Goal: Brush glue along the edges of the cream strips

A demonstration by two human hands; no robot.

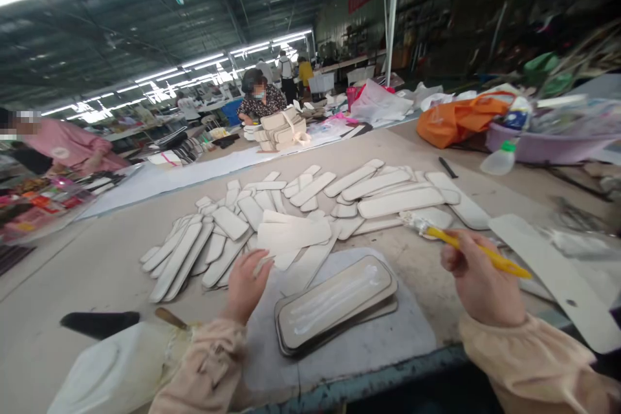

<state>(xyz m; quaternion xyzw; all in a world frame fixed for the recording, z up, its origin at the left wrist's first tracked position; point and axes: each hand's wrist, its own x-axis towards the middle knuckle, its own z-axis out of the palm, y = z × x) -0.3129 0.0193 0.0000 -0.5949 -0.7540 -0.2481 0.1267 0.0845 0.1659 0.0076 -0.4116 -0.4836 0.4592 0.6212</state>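
My right hand [488, 281] is closed round the yellow handle of a paintbrush [499, 260], whose bristles are coated in white paste. My left hand [248, 284] reaches over the work table with fingers apart, at the near edge of a pale flat panel [294, 236]; whether it touches cannot be made out. Between my hands lies a small stack of rounded panels [334, 304], the top one streaked with white paste. Under the stack is a white sheet [412, 336]. Beyond it spreads a loose heap of similar pale strips [182, 255].
A white plastic container [109, 369] and a black object [99, 323] stand near my left forearm. On the right are a long pale board [557, 278], a green-capped bottle [499, 158], an orange bag [458, 119] and a purple basin [557, 145]. A co-worker [262, 100] sits across the table.
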